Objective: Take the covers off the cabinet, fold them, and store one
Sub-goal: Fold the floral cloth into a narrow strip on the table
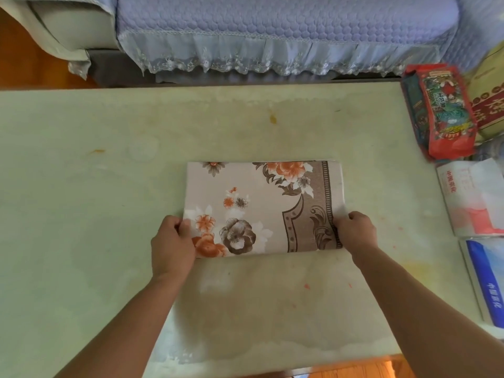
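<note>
the left hand (pixel 172 242) and right hand (pixel 356 230) come in from the near edge and each grasp one short end of the folded cover (pixel 261 208), fingers curled round the near corners: the left at the near-left corner with the thumb on top of the cloth, the right at the near-right corner over the brown border. the cover lies flat on the worktop (pixel 81 200), a floral rectangle whose long axis runs left to right, square to the person. both hands sit at the near long edge and neither is clearly nearer, so the cloth lies straight ahead and away from them. judging from this, the next fold could be the near edge carried over to the far edge, or one end brought across to the other; the grip suits either.

around the cover the worktop is bare cloth-covered surface with a few stains. to the right, well apart from the cover, lie a blue booklet (pixel 488 282), a white and red paper packet (pixel 474 197) and, farther back, a red snack bag (pixel 441 110); these would only matter if the cover swung wide to the right. beyond the worktop's far edge stands a sofa (pixel 286 25) under a quilted lilac throw.
</note>
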